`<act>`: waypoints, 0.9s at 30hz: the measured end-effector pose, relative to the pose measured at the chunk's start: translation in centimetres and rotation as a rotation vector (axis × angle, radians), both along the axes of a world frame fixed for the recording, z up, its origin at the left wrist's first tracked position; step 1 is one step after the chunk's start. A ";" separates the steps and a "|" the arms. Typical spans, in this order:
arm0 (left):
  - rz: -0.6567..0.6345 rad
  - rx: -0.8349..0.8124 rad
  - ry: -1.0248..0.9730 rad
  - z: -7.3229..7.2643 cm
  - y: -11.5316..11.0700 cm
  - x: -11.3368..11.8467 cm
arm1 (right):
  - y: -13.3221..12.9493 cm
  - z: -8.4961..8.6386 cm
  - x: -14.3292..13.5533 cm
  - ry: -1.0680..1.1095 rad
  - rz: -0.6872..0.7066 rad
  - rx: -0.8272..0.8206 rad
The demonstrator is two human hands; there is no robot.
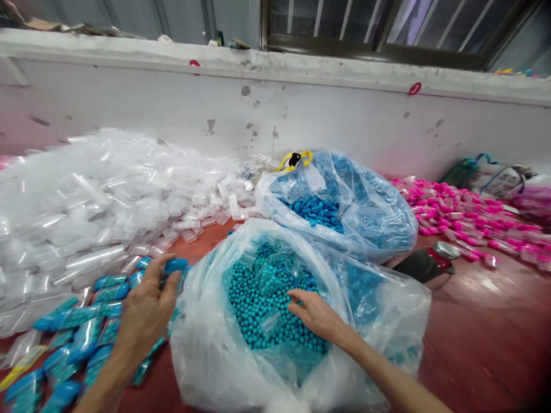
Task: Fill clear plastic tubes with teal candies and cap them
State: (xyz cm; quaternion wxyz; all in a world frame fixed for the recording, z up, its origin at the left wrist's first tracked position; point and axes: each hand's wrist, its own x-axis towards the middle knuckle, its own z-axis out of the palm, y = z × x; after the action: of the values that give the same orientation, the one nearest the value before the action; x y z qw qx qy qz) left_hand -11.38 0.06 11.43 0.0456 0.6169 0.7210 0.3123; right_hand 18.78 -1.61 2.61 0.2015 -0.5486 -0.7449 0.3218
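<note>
A plastic bag (pixel 193 350) full of small teal beads (pixel 258 287) stands open in the middle, with a few clear containers lying among the beads. Over the beads, at their right side, is my right hand (pixel 314 312), its fingers curled together; whether anything is between them is too small to tell. Left of the bag, my left hand (pixel 148 304) holds a blue-capped container (pixel 175 265) between thumb and fingers. Beneath and beside that hand lie several bead-filled containers (pixel 86 338) with blue caps.
Clear empty containers (pixel 107 195) form a large heap at the left. Behind the bead bag sits another bag (pixel 379 212) with blue caps (pixel 316 211). Pink-capped containers (pixel 465 215) and a dark object with a metal top (pixel 445 250) are at the right.
</note>
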 end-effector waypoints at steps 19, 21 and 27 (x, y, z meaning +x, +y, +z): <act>-0.507 -0.392 0.124 -9.7 2.5 12.5 | 1.3 -1.2 4.3 -0.486 -0.219 0.248; -0.523 -0.382 0.113 -10.5 2.5 12.4 | 1.7 -0.9 2.7 -0.575 -0.180 0.245; -0.543 -0.371 0.099 -11.2 2.3 13.5 | 4.7 -1.7 -1.6 -0.678 -0.181 0.157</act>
State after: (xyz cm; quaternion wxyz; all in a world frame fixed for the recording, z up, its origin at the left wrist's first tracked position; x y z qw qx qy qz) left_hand 2.16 2.34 0.26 0.2038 0.7820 0.5763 0.1219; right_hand 17.16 3.11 0.93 0.0122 -0.6708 -0.7402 0.0444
